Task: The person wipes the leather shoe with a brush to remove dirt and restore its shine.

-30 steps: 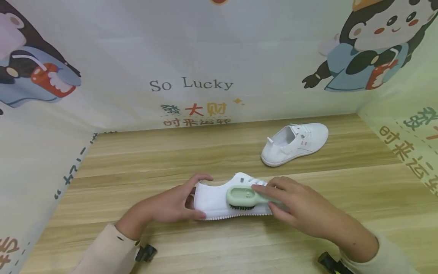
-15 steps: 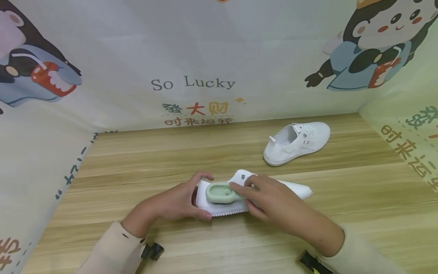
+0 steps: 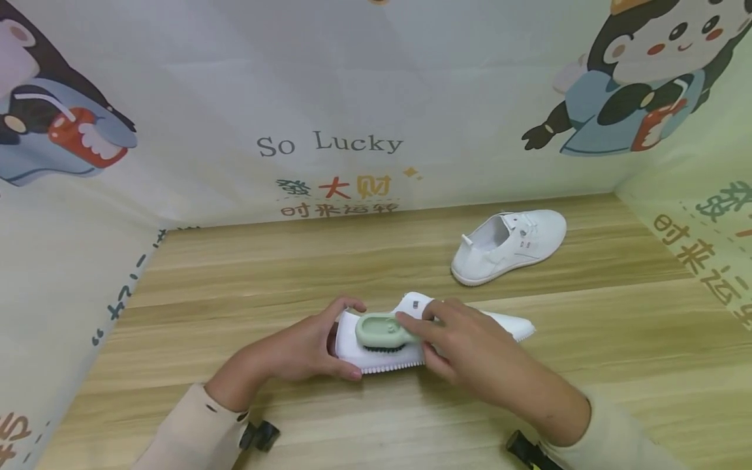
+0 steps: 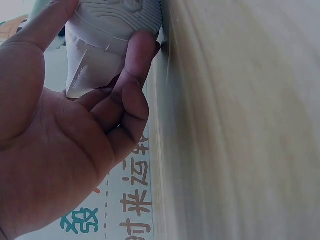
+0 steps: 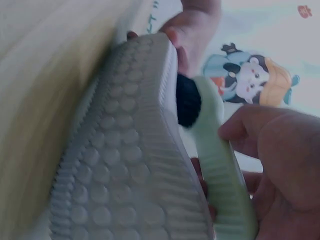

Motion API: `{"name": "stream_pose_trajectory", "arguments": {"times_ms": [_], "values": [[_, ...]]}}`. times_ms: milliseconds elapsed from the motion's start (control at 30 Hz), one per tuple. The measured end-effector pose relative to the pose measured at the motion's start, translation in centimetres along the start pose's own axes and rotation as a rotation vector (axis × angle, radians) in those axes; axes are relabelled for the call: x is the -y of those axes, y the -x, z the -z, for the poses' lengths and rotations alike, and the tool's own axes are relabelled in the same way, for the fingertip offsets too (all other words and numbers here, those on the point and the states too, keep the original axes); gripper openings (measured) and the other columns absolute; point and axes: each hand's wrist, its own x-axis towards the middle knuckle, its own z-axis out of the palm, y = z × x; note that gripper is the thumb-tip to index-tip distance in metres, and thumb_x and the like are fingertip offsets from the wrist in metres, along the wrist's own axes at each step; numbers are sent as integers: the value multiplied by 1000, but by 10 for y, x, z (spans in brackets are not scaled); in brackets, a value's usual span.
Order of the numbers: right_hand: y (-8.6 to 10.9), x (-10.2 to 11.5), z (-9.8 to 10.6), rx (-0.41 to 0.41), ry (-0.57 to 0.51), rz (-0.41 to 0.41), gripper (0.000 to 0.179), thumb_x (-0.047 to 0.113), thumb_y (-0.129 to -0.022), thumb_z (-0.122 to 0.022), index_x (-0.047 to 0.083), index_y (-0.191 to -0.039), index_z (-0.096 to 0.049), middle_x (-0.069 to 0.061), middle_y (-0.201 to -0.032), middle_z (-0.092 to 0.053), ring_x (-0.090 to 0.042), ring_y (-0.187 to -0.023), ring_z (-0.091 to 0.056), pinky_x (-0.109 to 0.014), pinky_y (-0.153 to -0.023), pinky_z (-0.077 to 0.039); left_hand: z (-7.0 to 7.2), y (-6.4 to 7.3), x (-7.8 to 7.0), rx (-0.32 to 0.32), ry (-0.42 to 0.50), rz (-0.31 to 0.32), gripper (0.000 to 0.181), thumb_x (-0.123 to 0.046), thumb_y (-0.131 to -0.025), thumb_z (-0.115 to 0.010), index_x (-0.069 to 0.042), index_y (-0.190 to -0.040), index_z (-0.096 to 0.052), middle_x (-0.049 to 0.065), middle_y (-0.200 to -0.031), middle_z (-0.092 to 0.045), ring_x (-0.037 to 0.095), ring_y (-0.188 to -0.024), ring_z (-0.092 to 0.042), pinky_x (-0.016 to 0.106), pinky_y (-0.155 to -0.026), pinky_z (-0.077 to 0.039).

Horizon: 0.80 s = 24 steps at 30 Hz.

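A white shoe [image 3: 348, 339] lies tilted on its side in the head view, its toe to the right and its ridged sole edge toward me. My left hand [image 3: 305, 343] grips the heel, thumb at the sole edge and fingers behind. A pale green brush [image 3: 382, 329] with dark bristles [image 5: 188, 102] is in my right hand [image 3: 470, 346], which holds the handle with the index finger laid along its top. Its bristles press on the shoe's side near the heel. In the right wrist view the dotted sole [image 5: 120, 150] faces the camera.
A second white shoe [image 3: 510, 247] stands upright at the back right of the wooden table [image 3: 264, 267]. Printed cloth walls [image 3: 205, 117] rise at the back and on both sides.
My right hand has moved the brush left along the shoe's side toward the heel, uncovering the toe. Over the last half second it has barely moved. The left hand keeps its grip.
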Motion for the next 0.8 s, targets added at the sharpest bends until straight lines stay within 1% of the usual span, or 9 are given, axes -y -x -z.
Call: {"name": "stream_pose_trajectory", "arguments": {"times_ms": [100, 167, 267, 367, 467, 533, 600, 700, 800], "values": [[-1, 6, -8, -1, 26, -18, 46, 15, -90, -67, 20, -135, -63, -1, -101, -62, -16, -85, -56, -30, -74, -50, -1, 0, 0, 2, 9, -7, 94, -36, -76, -87, -15, -146, -28, 4, -120, -62, 15, -102, -61, 27, -89, -48], [-2, 10, -13, 10, 36, -15, 47, 17, -91, -67, 20, -137, -61, -2, -106, -62, -18, -89, -58, -33, -80, -52, -1, 0, -1, 2, 13, -9, 93, -36, -76, -87, -15, -146, -28, 4, -122, -62, 15, -102, -61, 26, -89, -48], [-3, 14, -16, 23, 34, 4, 48, 19, -93, -69, 21, -140, -58, -3, -111, -62, -22, -96, -61, -37, -90, -53, -1, 0, -1, 3, 15, -2, 92, -35, -76, -87, -16, -145, -29, 4, -118, -63, 14, -98, -62, 25, -87, -49], [-3, 15, -15, 34, 21, 34, 49, 20, -94, -69, 21, -141, -57, -3, -113, -62, -23, -100, -64, -40, -98, -52, -1, 0, -1, -1, -1, -4, 92, -34, -76, -88, -17, -144, -29, 2, -116, -63, 14, -98, -62, 25, -88, -48], [-1, 14, -11, 50, 13, 53, 46, 20, -94, -67, 21, -140, -59, -1, -110, -62, -20, -95, -62, -40, -100, -50, -1, 0, -1, 6, 11, -13, 92, -32, -76, -88, -16, -144, -29, 2, -115, -64, 14, -100, -62, 26, -90, -49], [0, 12, -6, 56, 12, 53, 45, 18, -93, -66, 21, -138, -60, 0, -107, -61, -16, -88, -58, -37, -94, -51, -1, 0, -1, 13, 25, -14, 92, -31, -76, -88, -15, -144, -28, 3, -113, -64, 14, -99, -63, 27, -88, -50], [1, 11, -2, 50, 16, 30, 45, 17, -91, -65, 21, -136, -62, 1, -103, -61, -14, -82, -52, -32, -84, -51, -2, 0, -1, 15, 32, -14, 92, -30, -76, -88, -15, -144, -28, 4, -112, -65, 15, -97, -64, 26, -85, -51], [2, 10, -1, 34, 25, -20, 46, 16, -89, -65, 21, -135, -63, 1, -102, -61, -15, -82, -51, -29, -74, -48, -2, 0, -1, 8, 20, -13, 92, -33, -76, -88, -14, -145, -29, 5, -112, -65, 15, -95, -64, 26, -84, -51], [1, 13, -6, 28, 46, -52, 46, 18, -91, -66, 21, -137, -61, -1, -105, -63, -17, -88, -56, -31, -78, -50, -1, 1, -1, -3, -1, -15, 92, -36, -76, -87, -16, -145, -30, 4, -119, -64, 15, -100, -63, 27, -88, -49]]}}
